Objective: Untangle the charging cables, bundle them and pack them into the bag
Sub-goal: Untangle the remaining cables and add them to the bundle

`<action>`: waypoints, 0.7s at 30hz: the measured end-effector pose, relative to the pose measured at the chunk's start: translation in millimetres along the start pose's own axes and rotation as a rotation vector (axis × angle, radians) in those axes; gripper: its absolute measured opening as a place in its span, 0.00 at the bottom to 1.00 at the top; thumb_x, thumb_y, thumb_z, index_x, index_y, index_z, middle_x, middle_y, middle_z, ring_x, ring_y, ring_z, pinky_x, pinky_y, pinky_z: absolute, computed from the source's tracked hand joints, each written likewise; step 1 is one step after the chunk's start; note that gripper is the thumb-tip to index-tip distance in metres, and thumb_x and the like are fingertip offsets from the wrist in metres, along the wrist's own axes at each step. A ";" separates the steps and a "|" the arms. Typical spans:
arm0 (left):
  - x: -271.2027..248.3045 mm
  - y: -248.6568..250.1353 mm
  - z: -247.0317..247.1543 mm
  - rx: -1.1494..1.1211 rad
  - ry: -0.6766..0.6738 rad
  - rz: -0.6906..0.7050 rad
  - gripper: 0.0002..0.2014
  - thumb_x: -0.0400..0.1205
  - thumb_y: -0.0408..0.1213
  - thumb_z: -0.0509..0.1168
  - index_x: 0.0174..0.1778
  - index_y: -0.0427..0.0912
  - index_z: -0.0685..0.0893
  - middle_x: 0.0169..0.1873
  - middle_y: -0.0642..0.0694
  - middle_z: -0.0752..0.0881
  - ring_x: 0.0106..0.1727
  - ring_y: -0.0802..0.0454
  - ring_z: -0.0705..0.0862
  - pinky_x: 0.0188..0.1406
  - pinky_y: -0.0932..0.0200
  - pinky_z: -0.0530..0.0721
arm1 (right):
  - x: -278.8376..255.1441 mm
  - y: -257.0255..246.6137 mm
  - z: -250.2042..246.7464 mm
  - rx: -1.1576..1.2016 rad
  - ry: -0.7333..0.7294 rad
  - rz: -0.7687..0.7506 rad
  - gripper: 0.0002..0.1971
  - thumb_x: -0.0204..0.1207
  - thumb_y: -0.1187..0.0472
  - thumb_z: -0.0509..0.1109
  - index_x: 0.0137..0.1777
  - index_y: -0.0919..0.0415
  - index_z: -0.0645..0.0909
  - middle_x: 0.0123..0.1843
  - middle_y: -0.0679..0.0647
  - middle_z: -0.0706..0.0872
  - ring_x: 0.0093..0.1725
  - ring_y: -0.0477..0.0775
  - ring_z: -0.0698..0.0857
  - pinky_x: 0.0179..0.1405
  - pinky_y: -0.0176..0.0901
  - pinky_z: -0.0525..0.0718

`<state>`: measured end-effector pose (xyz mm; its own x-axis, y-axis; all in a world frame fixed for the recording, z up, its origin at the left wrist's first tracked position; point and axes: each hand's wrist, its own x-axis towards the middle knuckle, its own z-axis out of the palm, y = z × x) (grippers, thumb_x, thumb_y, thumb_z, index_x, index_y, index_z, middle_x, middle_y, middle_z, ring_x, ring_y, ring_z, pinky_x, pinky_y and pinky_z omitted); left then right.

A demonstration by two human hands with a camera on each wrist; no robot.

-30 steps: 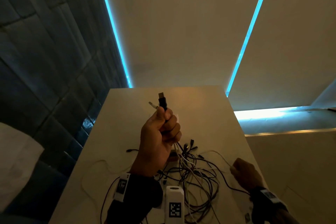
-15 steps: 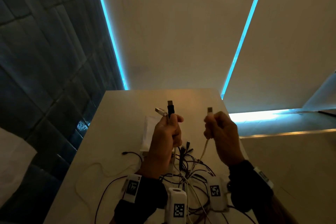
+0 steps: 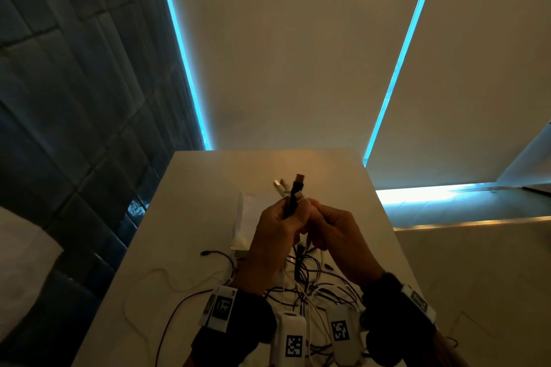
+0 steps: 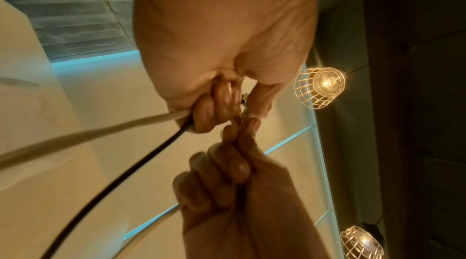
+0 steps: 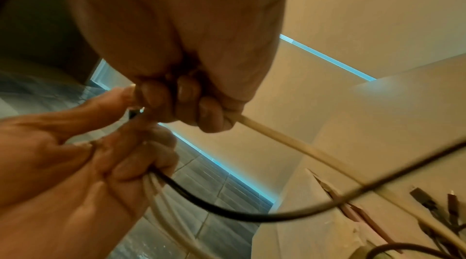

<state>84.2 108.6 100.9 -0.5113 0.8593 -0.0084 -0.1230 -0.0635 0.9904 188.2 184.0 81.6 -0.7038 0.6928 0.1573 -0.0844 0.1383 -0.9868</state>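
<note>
Your left hand (image 3: pixel 277 226) up over counter (image 3: pixel 190 217), grip clenched round black cable (image 3: pixel 293 199) and white cable (image 3: pixel 280 188), both plugs poking above fist. Your right hand (image 3: pixel 337 232) touching it, grip pinching another white cable (image 5: pixel 277 135). Tangle of cables (image 3: pixel 310 283) lies on counter below wrists. White bag (image 3: pixel 247 217) flat just beyond left hand.

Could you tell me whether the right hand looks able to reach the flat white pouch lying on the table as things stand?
Probably not straight away: the right hand grips a white cable, and the left hand sits between it and the pouch.
</note>
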 end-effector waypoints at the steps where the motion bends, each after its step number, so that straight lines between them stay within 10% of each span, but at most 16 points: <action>1: -0.8 -0.3 1.1 0.018 0.013 0.007 0.09 0.84 0.41 0.62 0.43 0.43 0.85 0.24 0.49 0.74 0.22 0.58 0.68 0.20 0.66 0.68 | -0.1 -0.1 -0.3 0.041 -0.036 -0.004 0.18 0.81 0.51 0.61 0.41 0.62 0.86 0.31 0.56 0.77 0.27 0.46 0.69 0.26 0.35 0.69; 11: 0.2 6.3 4.5 -0.043 0.078 0.079 0.18 0.83 0.45 0.57 0.47 0.33 0.84 0.27 0.47 0.81 0.30 0.55 0.79 0.32 0.62 0.82 | 4.8 -2.5 4.1 0.170 -0.148 -0.038 0.16 0.82 0.56 0.61 0.55 0.67 0.83 0.34 0.62 0.74 0.27 0.52 0.64 0.26 0.42 0.61; 21: 9.4 8.9 -11.6 -0.243 0.198 0.089 0.18 0.88 0.41 0.50 0.33 0.41 0.73 0.27 0.49 0.80 0.33 0.52 0.82 0.44 0.51 0.80 | 7.8 28.6 0.7 0.010 -0.232 0.123 0.16 0.86 0.63 0.57 0.37 0.63 0.76 0.26 0.47 0.70 0.23 0.42 0.66 0.24 0.33 0.64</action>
<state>68.4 110.3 108.1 -0.6819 0.7310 0.0265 -0.2578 -0.2741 0.9265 179.8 192.9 54.6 -0.8518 0.5234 0.0239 0.0058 0.0551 -0.9985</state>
